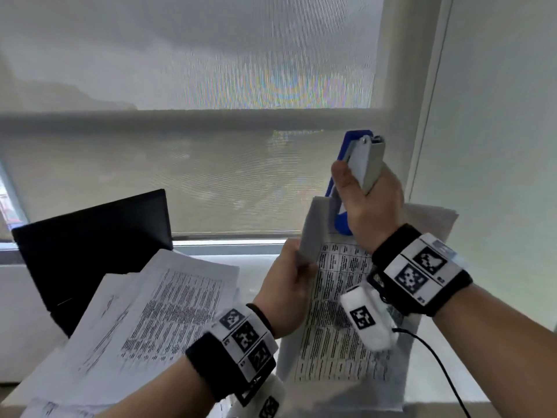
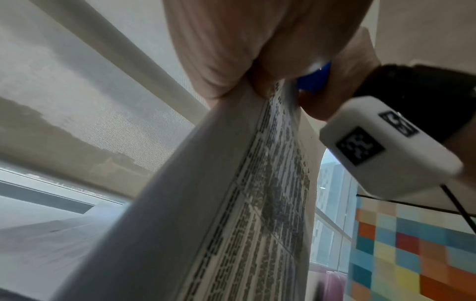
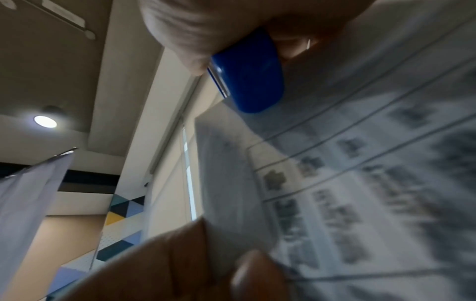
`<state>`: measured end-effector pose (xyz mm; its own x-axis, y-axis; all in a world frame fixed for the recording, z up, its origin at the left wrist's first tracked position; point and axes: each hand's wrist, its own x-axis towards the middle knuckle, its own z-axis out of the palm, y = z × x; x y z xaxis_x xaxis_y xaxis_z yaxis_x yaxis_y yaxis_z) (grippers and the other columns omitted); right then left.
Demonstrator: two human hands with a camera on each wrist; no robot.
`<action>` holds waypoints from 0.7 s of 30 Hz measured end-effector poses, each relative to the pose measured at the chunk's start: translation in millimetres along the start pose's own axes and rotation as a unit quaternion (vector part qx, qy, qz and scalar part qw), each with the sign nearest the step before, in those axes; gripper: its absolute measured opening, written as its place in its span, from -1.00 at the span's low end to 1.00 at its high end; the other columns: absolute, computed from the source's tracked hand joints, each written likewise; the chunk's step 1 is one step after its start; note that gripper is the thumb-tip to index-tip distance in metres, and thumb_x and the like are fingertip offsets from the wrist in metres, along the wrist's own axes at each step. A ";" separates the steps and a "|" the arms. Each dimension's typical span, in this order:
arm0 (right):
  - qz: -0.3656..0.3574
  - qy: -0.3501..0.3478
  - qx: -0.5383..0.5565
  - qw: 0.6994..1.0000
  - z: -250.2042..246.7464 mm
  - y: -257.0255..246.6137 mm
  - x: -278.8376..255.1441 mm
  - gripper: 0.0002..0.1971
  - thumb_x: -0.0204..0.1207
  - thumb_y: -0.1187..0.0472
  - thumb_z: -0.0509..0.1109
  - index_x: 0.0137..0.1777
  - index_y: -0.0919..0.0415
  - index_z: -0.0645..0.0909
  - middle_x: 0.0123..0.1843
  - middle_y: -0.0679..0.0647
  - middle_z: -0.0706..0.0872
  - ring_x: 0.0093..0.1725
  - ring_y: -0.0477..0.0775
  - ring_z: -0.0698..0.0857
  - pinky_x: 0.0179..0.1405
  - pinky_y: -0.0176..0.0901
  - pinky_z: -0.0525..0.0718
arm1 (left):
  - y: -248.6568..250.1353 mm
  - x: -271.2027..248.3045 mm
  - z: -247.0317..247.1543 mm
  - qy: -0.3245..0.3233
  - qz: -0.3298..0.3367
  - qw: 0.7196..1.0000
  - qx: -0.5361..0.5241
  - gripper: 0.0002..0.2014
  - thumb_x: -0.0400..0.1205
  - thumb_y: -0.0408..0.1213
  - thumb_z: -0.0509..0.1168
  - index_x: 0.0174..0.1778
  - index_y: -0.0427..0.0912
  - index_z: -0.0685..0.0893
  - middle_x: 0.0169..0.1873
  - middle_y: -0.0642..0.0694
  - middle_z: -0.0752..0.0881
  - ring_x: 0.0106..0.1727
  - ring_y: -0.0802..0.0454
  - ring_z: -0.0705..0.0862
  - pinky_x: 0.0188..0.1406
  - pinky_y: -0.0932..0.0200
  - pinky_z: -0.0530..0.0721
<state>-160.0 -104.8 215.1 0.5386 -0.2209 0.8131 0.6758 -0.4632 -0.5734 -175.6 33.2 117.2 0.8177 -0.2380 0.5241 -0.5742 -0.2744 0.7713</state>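
Printed sheets [image 1: 334, 327]: top end lifted, tilted up before you.
Right hand [image 1: 372, 206]: your wrist is cocked upward, fingers clenched round the stapler [image 1: 363, 164].
Left hand [image 1: 286, 285]: your thumb and fingers pinch the sheets' left edge.
Stapler: upright, blue nose down at the sheets' top edge.

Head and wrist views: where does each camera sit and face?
Head: on the head, facing forward and down below the blind; shows left hand pinching printed sheets, right hand gripping blue stapler.
Left wrist: under that wrist, looking up along the sheets; its palm shows.
Right wrist: under that wrist, looking up at stapler and ceiling; fingers show.
Shared: stapler, sheets.
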 end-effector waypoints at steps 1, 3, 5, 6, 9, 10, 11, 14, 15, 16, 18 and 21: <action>-0.012 -0.001 0.001 1.000 1.9 -2.4 1.8 -0.57 0.41 -0.30 0.27 -0.25 0.10 0.53 -0.42 -0.09 0.58 -0.37 0.10 0.62 -0.39 -0.05 0.59 | 0.4 -0.8 0.8 -0.002 0.014 1.000 0.013 -0.72 0.58 -0.22 0.09 0.20 -0.16 0.45 0.03 -0.17 0.69 0.07 -0.09 0.66 0.11 -0.14 0.63; -0.026 -0.005 -0.016 1.000 5.4 -3.6 6.3 -0.60 0.41 -0.33 0.24 -0.36 0.00 0.44 -0.47 -0.08 0.52 -0.38 0.21 0.59 -0.37 0.12 0.59 | 1.9 -3.0 1.9 -0.004 0.035 0.999 0.022 -0.71 0.60 -0.23 0.09 0.21 -0.23 0.45 0.05 -0.11 0.67 0.09 -0.01 0.64 0.13 -0.04 0.61; -0.020 -0.019 -0.037 0.999 8.1 -3.5 9.4 -0.58 0.38 -0.37 0.21 -0.44 -0.05 0.37 -0.51 -0.10 0.48 -0.40 0.21 0.56 -0.38 0.16 0.57 | 2.6 -4.6 0.4 -0.011 0.037 0.999 0.019 -0.75 0.61 -0.22 0.09 0.17 -0.19 0.45 0.02 -0.04 0.65 0.06 0.08 0.62 0.10 0.06 0.60; -0.005 -0.030 -0.041 0.999 9.5 -2.2 10.5 -0.55 0.37 -0.38 0.21 -0.46 -0.04 0.39 -0.52 -0.09 0.49 -0.41 0.21 0.57 -0.38 0.15 0.58 | 1.1 -4.6 -0.9 -0.015 0.026 0.999 0.020 -0.78 0.62 -0.21 0.09 0.15 -0.16 0.45 0.01 -0.01 0.65 0.04 0.11 0.61 0.08 0.10 0.61; 0.053 -0.063 -0.042 0.996 15.7 5.4 11.2 -0.58 0.45 -0.30 0.31 -0.29 0.08 0.58 -0.40 -0.02 0.65 -0.34 0.12 0.65 -0.32 0.03 0.61 | -8.0 -3.3 -2.0 -0.020 -0.033 0.999 0.021 -0.88 0.71 -0.31 0.16 0.15 -0.17 0.46 0.03 -0.08 0.69 0.07 0.07 0.65 0.11 0.08 0.62; 0.071 -0.059 -0.032 0.995 17.4 9.3 11.3 -0.60 0.47 -0.25 0.34 -0.21 0.11 0.61 -0.35 -0.02 0.67 -0.32 0.08 0.65 -0.30 -0.04 0.58 | -11.8 -4.2 -1.0 -0.017 -0.063 0.998 0.020 -0.88 0.72 -0.38 0.17 0.15 -0.20 0.48 0.04 -0.12 0.70 0.08 0.02 0.66 0.15 0.02 0.63; 0.088 -0.048 -0.018 0.995 18.3 12.5 12.0 -0.60 0.47 -0.24 0.35 -0.15 0.13 0.62 -0.32 -0.02 0.68 -0.30 0.06 0.65 -0.27 -0.09 0.55 | -15.8 -5.4 -0.5 -0.016 -0.097 0.995 0.016 -0.88 0.71 -0.43 0.17 0.13 -0.19 0.50 0.03 -0.14 0.72 0.08 -0.03 0.69 0.17 -0.07 0.65; 0.121 0.006 0.005 0.993 13.8 22.0 15.9 -0.53 0.34 -0.33 0.29 -0.11 0.10 0.61 -0.25 0.04 0.71 -0.24 0.13 0.65 -0.21 -0.04 0.57 | -29.0 -9.8 -9.2 -0.024 -0.196 0.979 -0.047 -0.73 0.64 -0.61 0.14 -0.13 -0.16 0.62 -0.26 -0.12 0.75 -0.23 -0.11 0.73 -0.06 -0.24 0.73; 0.129 0.011 -0.005 0.992 9.0 26.8 15.7 -0.55 0.36 -0.30 0.30 -0.11 0.11 0.60 -0.25 0.05 0.70 -0.23 0.15 0.65 -0.20 -0.03 0.57 | -34.5 -9.1 -16.1 -0.021 -0.214 0.975 -0.060 -0.73 0.60 -0.65 0.17 -0.20 -0.21 0.66 -0.35 -0.16 0.73 -0.31 -0.12 0.70 -0.13 -0.29 0.73; 0.139 0.004 -0.021 0.990 2.6 32.6 14.4 -0.60 0.43 -0.24 0.34 -0.11 0.13 0.60 -0.25 0.07 0.69 -0.25 0.16 0.65 -0.22 -0.05 0.58 | -40.3 -7.2 -26.1 -0.016 -0.230 0.972 -0.053 -0.79 0.56 -0.64 0.21 -0.22 -0.29 0.68 -0.37 -0.22 0.71 -0.32 -0.13 0.68 -0.13 -0.37 0.72; 0.169 -0.047 -0.069 0.982 -13.7 50.4 5.9 -0.71 0.53 -0.08 0.38 -0.13 0.18 0.58 -0.31 0.04 0.64 -0.31 0.11 0.62 -0.35 -0.17 0.53 | -54.6 1.6 -54.9 -0.006 -0.263 0.965 -0.017 -0.89 0.59 -0.58 0.28 -0.17 -0.33 0.65 -0.27 -0.29 0.69 -0.22 -0.15 0.66 -0.03 -0.32 0.72; 0.232 -0.144 -0.169 0.947 -37.2 84.5 -16.8 -0.73 0.52 -0.02 0.41 -0.21 0.18 0.56 -0.34 0.04 0.63 -0.31 0.15 0.60 -0.37 -0.14 0.44 | -84.3 19.8 -132.5 -0.027 -0.302 0.949 0.085 -0.96 0.64 -0.44 0.34 -0.04 -0.27 0.67 -0.14 -0.22 0.76 -0.07 -0.17 0.73 0.00 -0.03 0.76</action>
<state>-130.6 -172.1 156.8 0.8865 -0.2468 0.3915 0.1590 -0.6320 -0.7585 -105.7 175.1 110.5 0.9992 -0.0355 -0.0172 -0.0039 -0.5217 0.8531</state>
